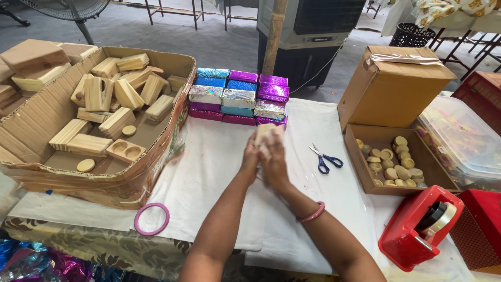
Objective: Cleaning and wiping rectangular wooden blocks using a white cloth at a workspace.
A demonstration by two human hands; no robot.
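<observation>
Both hands meet at table centre: the left hand point(251, 156) and right hand point(275, 162) are pressed together around a pale wooden block point(263, 133), its long axis pointing toward twelve o'clock, protruding above the fingertips, blue-handled scissors point(324, 158) at three o'clock.

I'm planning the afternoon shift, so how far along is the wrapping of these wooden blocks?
Done: about a dozen foil-wrapped blocks sit stacked at the back of the white sheet. In hand: the left hand and right hand are pressed around one pale block, blurred. Left: the big cardboard box holds many bare wooden blocks; more lie beyond it.
</observation>
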